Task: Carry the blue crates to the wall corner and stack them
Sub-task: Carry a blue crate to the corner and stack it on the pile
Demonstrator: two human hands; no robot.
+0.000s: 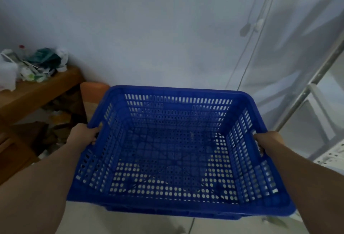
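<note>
In the head view, 1 blue crate (173, 151) is being held up above the pale floor (141, 222), in the middle of the scene and close to the white wall (149, 29). Its left rim is being gripped by the left hand (84, 134), fingers curled over the edge, and its right rim is being clasped by the right hand (267, 142) in the same way. The crate is being kept open side up, tilted slightly toward the far wall, and nothing is being carried inside it. At the far left, a wooden table (39, 88) is being crowded with bags and bottles. At the right, a metal frame (307, 88) is being leaned along the wall, near hanging cables (249, 51).
</note>
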